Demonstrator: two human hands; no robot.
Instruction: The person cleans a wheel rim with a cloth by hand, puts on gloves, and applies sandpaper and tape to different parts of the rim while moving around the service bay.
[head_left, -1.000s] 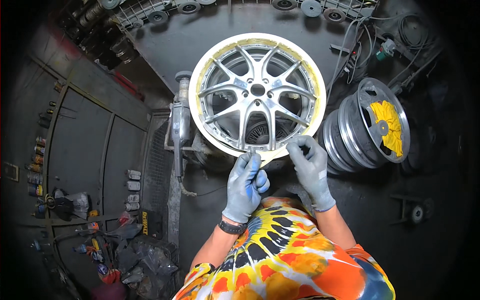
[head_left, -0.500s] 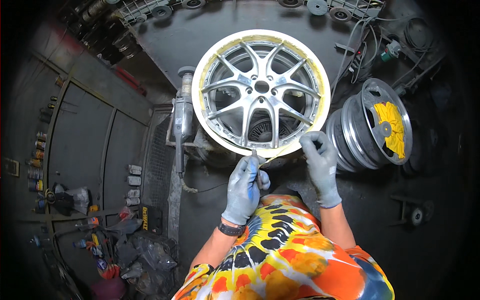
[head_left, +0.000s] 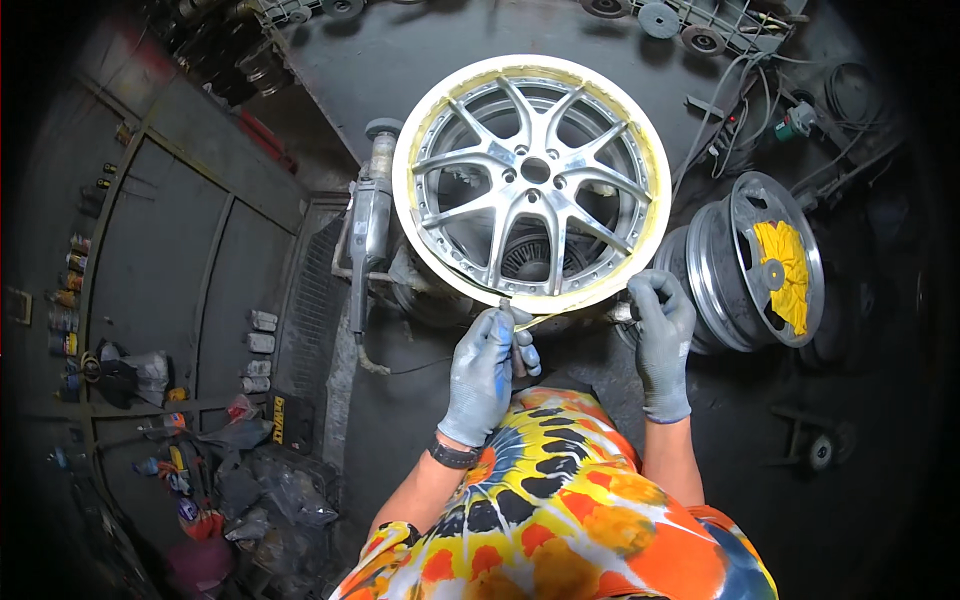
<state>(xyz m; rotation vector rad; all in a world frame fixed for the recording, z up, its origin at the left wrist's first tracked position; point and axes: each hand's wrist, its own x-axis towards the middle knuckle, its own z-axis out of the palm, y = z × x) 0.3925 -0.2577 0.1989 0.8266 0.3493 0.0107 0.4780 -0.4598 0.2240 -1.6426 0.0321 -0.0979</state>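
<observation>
A silver multi-spoke alloy wheel (head_left: 508,187) lies face up in front of me, with pale yellow masking tape (head_left: 655,170) around its outer lip. My left hand (head_left: 482,375), in a grey glove, is closed around a slim dark tool (head_left: 506,304) at the wheel's near edge; its exact kind is unclear. A narrow yellow strip (head_left: 540,320) runs from beside this hand along the near rim toward the right. My right hand (head_left: 662,340), also gloved, is raised by the rim's near right edge with fingers curled together. Whatever its fingertips pinch is hidden.
At the left of the wheel an angle grinder-like power tool (head_left: 370,235) hangs upright. More wheels (head_left: 715,260) stand on the right, one with a yellow cloth (head_left: 780,275). Cables (head_left: 745,105) hang at the back right. Plastic bags (head_left: 290,495) lie at lower left.
My right hand has shifted slightly right and down, away from the left hand. The left hand keeps its grip on the slim tool. The view has shifted a little.
</observation>
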